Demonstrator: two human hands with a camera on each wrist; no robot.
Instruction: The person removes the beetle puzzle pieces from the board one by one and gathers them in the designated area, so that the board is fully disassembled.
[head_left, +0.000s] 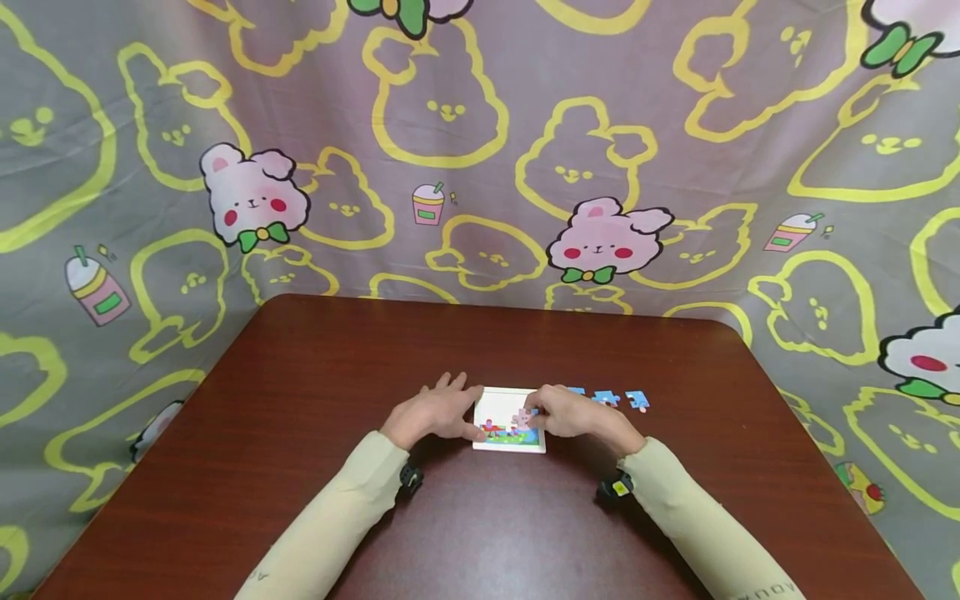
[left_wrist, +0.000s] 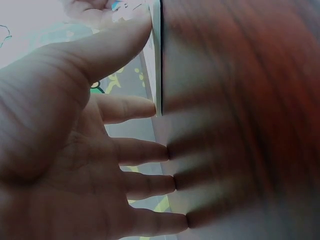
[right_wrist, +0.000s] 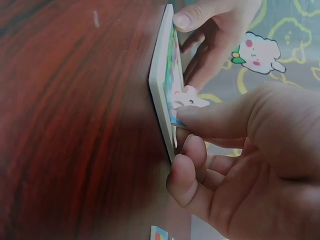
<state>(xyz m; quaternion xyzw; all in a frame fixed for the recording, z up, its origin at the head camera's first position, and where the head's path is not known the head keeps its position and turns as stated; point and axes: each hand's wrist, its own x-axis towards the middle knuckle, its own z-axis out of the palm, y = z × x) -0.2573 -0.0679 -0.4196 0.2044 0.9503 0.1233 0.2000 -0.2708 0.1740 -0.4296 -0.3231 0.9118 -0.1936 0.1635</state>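
Note:
A white-rimmed jigsaw tray lies on the table, its lower part filled with a colourful picture and its upper part bare white. With fingers straight and spread, my left hand rests at the tray's left side; its thumb touches the near rim area, and the index fingertip meets the tray's edge. My right hand is over the tray's right side. Between its thumb and index finger it pinches a jigsaw piece showing part of a pink face, tilted up from the tray. The piece's lower edge is partly hidden by the thumb.
Several loose blue jigsaw pieces lie to the right of the tray, one partly behind the right hand. The brown table reaches back to a patterned cloth that hangs behind and at both sides.

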